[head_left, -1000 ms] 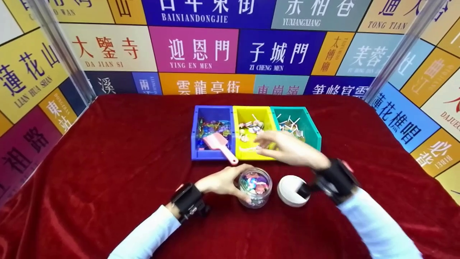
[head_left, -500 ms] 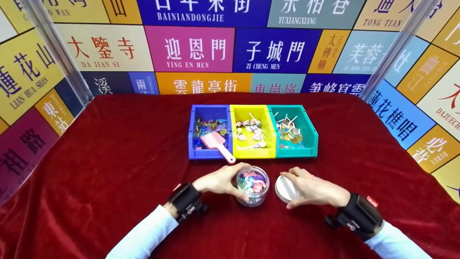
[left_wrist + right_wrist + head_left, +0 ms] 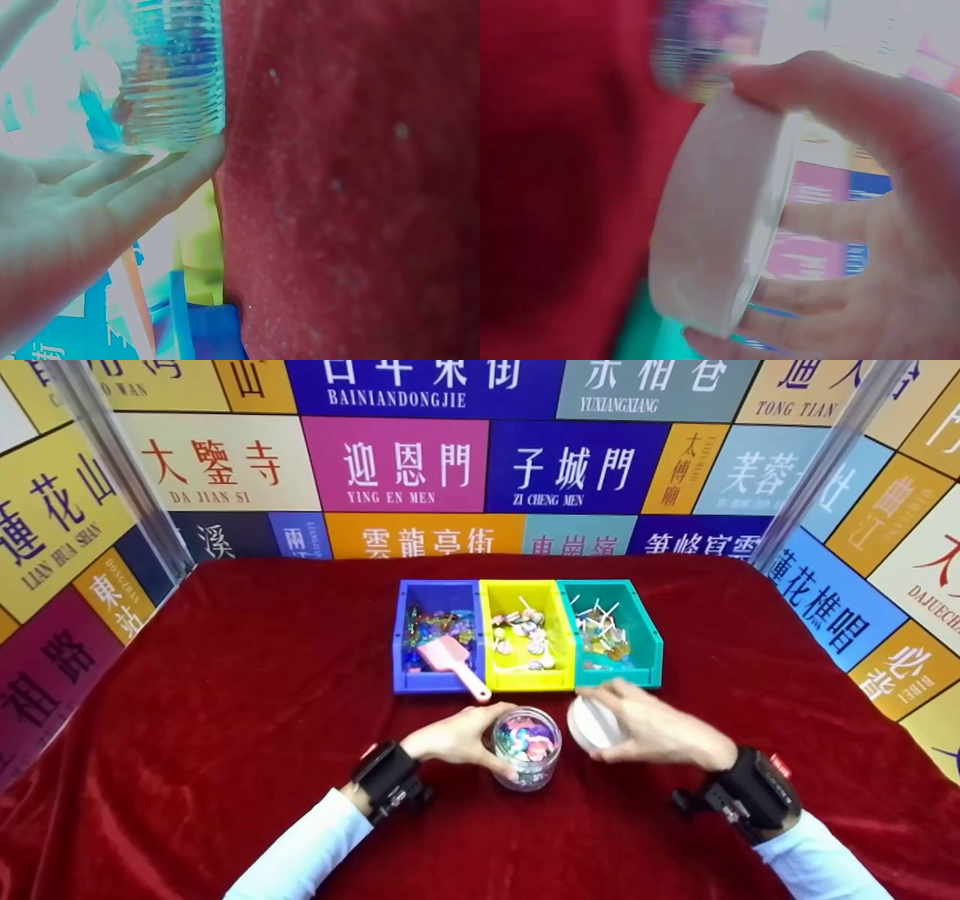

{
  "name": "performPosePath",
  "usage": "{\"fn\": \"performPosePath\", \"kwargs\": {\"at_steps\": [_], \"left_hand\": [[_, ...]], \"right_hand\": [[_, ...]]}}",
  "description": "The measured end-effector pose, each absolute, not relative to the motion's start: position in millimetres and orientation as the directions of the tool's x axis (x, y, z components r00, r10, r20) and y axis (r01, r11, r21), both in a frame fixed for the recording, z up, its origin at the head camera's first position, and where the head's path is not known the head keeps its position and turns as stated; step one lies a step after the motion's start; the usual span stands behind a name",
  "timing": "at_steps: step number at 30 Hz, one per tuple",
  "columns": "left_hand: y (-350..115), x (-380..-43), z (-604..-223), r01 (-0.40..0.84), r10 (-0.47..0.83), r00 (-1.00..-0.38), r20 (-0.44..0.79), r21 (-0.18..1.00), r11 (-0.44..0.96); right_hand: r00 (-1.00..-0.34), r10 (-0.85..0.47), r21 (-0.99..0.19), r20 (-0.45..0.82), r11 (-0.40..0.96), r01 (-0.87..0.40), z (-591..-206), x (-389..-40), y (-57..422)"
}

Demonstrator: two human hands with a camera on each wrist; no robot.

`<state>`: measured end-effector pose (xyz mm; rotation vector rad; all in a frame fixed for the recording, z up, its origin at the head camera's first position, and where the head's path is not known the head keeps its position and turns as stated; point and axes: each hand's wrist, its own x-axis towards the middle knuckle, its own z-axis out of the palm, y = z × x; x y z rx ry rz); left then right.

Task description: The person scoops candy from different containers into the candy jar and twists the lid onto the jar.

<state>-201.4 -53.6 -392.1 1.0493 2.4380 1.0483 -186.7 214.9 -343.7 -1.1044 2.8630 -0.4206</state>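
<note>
A clear jar (image 3: 527, 750) full of colourful candies stands on the red cloth, its top uncovered. My left hand (image 3: 463, 741) holds it from the left, thumb at the near side and fingers behind; the left wrist view shows the ribbed jar wall (image 3: 180, 82) against the fingers. To the right of the jar, my right hand (image 3: 660, 726) grips a round white lid (image 3: 596, 726) by its edge, and the lid is tilted. In the right wrist view the thumb and fingertips pinch the lid (image 3: 712, 202) at opposite sides of its rim.
Behind the hands stand three joined bins: blue (image 3: 436, 682), yellow (image 3: 529, 681) and teal (image 3: 649, 660). They contain colourful pieces, lollipops and white-stick sweets. A pink scoop (image 3: 450, 654) lies across the blue bin, its handle over the front edge. Printed panels (image 3: 397, 465) surround the table.
My right hand has come down from the yellow bin to the white lid, taken hold of it and raised and tilted it. My left hand stays on the jar.
</note>
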Motion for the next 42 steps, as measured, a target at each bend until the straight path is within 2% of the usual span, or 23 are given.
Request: {"fn": "performPosePath", "kwargs": {"at_steps": [3, 6, 9, 16, 21, 29, 36, 42], "left_hand": [[-54.8, -201.6, -392.6, 0.499, 0.719, -0.695, 0.0, 0.72, 0.482], [-55.7, -202.8, -393.4, 0.496, 0.72, -0.694, -0.015, 0.715, 0.493], [-55.4, -203.9, -394.1, 0.502, 0.725, -0.688, -0.015, 0.711, 0.492], [-53.5, -204.2, -395.5, 0.508, 0.737, -0.676, -0.007, 0.72, 0.473], [-54.4, -204.2, -396.1, 0.515, 0.73, -0.683, -0.01, 0.702, 0.492], [-54.9, -205.1, -395.9, 0.533, 0.73, -0.684, 0.001, 0.684, 0.499], [-55.1, -206.3, -396.2, 0.539, 0.733, -0.68, 0.011, 0.687, 0.488], [-55.2, -204.5, -396.0, 0.533, 0.727, -0.686, 0.008, 0.686, 0.496]], "right_hand": [[-0.706, -0.7, -0.278, 0.108, 0.661, -0.697, -326.1, -185.0, 202.8], [-0.657, -0.747, -0.278, 0.099, 0.613, -0.739, -317.4, -182.7, 184.5], [-0.614, -0.786, -0.279, 0.072, 0.576, -0.769, -316.7, -181.9, 166.3], [-0.564, -0.825, -0.276, 0.044, 0.533, -0.8, -327.7, -185.9, 147.2], [-0.572, -0.82, -0.279, 0.029, 0.543, -0.792, -335.6, -186.6, 144.0], [-0.557, -0.827, -0.224, 0.078, 0.53, -0.818, -339.6, -186.9, 140.9], [-0.592, -0.803, -0.187, 0.068, 0.573, -0.798, -340.7, -183.3, 139.0], [-0.654, -0.75, -0.099, 0.097, 0.647, -0.756, -345.2, -177.4, 134.3]]}}
